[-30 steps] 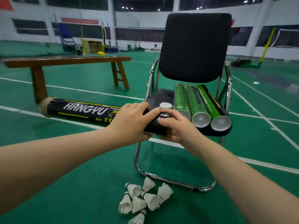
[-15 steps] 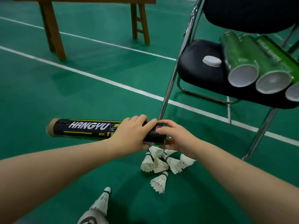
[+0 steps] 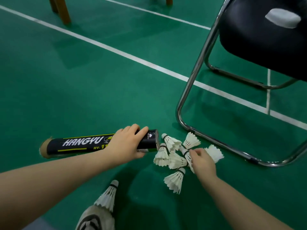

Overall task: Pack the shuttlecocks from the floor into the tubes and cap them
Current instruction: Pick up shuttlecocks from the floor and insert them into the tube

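Starting at the left grip [image 3: 126, 143], fingers and thumb are seen curled round the black HANGYU tube [image 3: 79, 145] close to its right-hand end. The tube is held roughly level, low over the green floor [image 3: 83, 80], with that end turned toward the heap of shuttlecocks [image 3: 172, 141] and just beside it. At the tube's far left end a bare brown cardboard rim is shown.

The right grip [image 3: 201, 161] is laid over the heap with its fingers bent, and one shuttlecock [image 3: 186, 153] is pinched near its cork; how firmly cannot be told. Other white feathered shuttlecocks are spread round it on the floor, touching and overlapping, and one more is set slightly apart on the near side. A lone shuttlecock [image 3: 108, 196] is found well apart from the heap, cork pointing away, against the toe of a grey shoe [image 3: 96, 219].

Just beyond the heap the chrome frame of a chair [image 3: 191, 90] is planted on the floor. On its black seat [image 3: 259, 39] a white cap [image 3: 282, 18] is lying. A white court line [image 3: 132, 55] is painted across the floor, and a wooden leg [image 3: 61, 9] is cut off by the top edge.
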Action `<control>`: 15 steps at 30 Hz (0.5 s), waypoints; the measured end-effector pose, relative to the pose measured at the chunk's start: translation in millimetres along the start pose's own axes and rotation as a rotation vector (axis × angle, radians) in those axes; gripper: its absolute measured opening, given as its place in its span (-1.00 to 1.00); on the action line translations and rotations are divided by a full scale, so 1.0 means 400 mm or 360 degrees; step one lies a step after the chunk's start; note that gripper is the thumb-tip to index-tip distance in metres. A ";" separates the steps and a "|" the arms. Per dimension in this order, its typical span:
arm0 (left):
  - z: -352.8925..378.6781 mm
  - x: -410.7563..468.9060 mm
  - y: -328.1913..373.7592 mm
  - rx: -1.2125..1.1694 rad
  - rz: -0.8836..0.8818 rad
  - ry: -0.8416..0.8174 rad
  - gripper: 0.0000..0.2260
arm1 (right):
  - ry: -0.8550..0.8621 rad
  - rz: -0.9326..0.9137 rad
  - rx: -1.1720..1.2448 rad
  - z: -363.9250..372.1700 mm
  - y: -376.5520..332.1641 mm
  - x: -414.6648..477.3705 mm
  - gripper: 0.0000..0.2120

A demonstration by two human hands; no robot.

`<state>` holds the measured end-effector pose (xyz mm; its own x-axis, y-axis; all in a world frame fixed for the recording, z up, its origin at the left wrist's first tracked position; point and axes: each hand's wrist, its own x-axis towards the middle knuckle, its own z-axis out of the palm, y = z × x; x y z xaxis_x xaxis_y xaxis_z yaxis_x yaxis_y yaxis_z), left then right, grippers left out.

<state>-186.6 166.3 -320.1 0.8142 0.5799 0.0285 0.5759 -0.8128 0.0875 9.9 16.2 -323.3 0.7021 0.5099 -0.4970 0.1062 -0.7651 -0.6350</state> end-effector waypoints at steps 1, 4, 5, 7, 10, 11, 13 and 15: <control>0.008 -0.002 -0.002 0.0007 -0.0009 -0.0016 -0.29 | 0.0071 0.0007 -0.0116 -0.001 0.023 -0.001 -0.83; 0.022 -0.005 0.007 0.0015 0.0014 -0.0011 -0.28 | 0.0130 0.0047 -0.0268 0.002 0.075 -0.001 -0.90; 0.024 -0.006 0.013 0.0017 0.0025 -0.0005 -0.28 | 0.0143 0.0059 -0.0275 0.007 0.085 0.004 -0.88; 0.027 -0.007 0.024 0.0023 0.0043 0.0001 -0.27 | 0.0172 0.0112 -0.0217 0.015 0.091 0.015 -0.83; 0.031 -0.012 0.038 0.0005 0.0040 -0.0039 -0.27 | 0.0267 0.0173 -0.0001 0.023 0.086 0.024 -0.89; 0.029 -0.015 0.041 -0.0008 0.0030 -0.0055 -0.28 | 0.0319 0.0173 0.0083 0.024 0.083 0.026 -0.93; 0.027 -0.020 0.043 -0.0038 0.0006 -0.0074 -0.30 | 0.0423 0.0105 0.0269 0.021 0.068 0.019 -0.96; 0.026 -0.023 0.039 -0.0051 -0.0017 -0.0095 -0.32 | 0.0495 -0.0082 0.0458 0.017 0.038 0.003 -0.96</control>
<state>-184.3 147.7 -329.3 0.8115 0.5835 -0.0318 0.5827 -0.8038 0.1194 7.7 7.8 -337.8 0.8848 0.3680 -0.2860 -0.0230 -0.5784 -0.8154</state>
